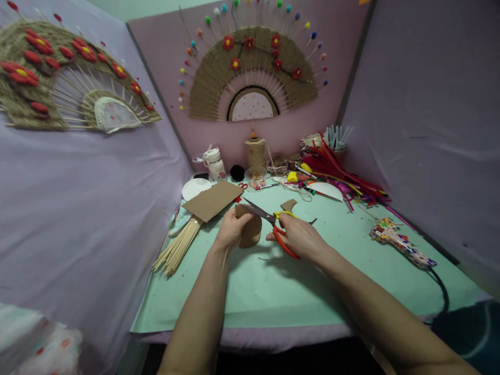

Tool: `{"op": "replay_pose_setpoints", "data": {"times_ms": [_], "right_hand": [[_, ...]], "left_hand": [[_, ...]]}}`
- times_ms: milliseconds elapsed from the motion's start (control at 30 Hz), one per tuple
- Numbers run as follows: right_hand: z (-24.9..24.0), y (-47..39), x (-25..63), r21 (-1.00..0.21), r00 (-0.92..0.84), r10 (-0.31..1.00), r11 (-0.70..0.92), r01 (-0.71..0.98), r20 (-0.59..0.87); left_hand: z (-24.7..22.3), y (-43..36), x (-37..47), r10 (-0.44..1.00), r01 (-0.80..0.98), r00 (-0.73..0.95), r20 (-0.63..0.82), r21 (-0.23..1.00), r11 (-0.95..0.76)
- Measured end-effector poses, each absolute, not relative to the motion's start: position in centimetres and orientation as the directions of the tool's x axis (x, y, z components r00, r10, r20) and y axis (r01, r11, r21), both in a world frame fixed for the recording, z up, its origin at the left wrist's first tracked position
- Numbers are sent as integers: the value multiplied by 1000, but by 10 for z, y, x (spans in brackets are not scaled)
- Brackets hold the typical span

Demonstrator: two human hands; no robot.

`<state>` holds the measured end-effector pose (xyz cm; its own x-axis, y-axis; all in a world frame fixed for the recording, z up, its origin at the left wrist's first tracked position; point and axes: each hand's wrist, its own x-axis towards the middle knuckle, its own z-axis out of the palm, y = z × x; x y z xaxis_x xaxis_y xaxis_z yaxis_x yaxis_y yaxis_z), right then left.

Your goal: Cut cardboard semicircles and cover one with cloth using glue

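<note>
Seen in the head view, the work on the table (269, 297) looks to me about midway: a small brown cardboard piece (250, 238) is up in the person's hands, its lower right edge rounded, so some of the shaping seems done. A cardboard offcut (289, 204) with a curved edge lies just beyond the right hand (302, 237), and a thin sliver (263, 259) lies nearer the person, which fits with cutting. The upper edge is partly covered by fingers and blades, so I can't tell how much is left to trim there. Over to the left, a larger cardboard sheet (214, 200) rests across a bundle of sticks (180, 247), its sides straight, apparently uncut.

As for the grip, the left hand (231, 226) pinches the cardboard piece near its top, thumb on the near face, and the piece hangs below and to the right of that thumb, over the table. The right hand's grip is curled through the handles of the scissors (279, 229), one loop yellow, one red, spread well apart. The blades point leftward, across the top of the piece and close by the left thumb; whether they bite the card or merely pass in front of it, I can't make out from here. That thumb is near enough to the steel that I'd call a nick the main risk.
</note>
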<state>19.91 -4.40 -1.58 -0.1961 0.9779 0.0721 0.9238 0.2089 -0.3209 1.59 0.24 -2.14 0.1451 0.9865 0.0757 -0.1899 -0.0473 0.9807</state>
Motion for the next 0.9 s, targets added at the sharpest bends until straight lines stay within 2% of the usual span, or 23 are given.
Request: {"op": "replay_pose_setpoints", "data": {"times_ms": [167, 267, 333, 467, 533, 700, 900], "right_hand": [[-13, -45, 200, -264, -154, 985, 168, 950, 74], [-14, -44, 202, -272, -118, 991, 133, 953, 70], [-17, -41, 205, -355, -124, 991, 134, 925, 49], [-27, -29, 211, -635, -179, 984, 148, 758, 16], [-32, -25, 212, -683, -163, 987, 126, 719, 10], [-36, -26, 208, -689, -189, 982, 123, 714, -20], [-32, -30, 207, -652, -250, 967, 226, 723, 58]], "left_hand": [[-22, 3, 16, 982, -227, 174, 69, 973, -29], [-23, 3, 16, 984, -233, 176, 39, 973, 3], [-22, 3, 16, 984, -228, 177, 10, 973, 31], [-20, 1, 17, 986, -234, 166, -12, 971, 51], [-19, 1, 17, 991, -262, 135, 6, 964, 30], [-17, 2, 17, 996, -304, 91, 18, 952, 10], [-21, 6, 13, 990, -242, 111, 91, 968, -62]]}}
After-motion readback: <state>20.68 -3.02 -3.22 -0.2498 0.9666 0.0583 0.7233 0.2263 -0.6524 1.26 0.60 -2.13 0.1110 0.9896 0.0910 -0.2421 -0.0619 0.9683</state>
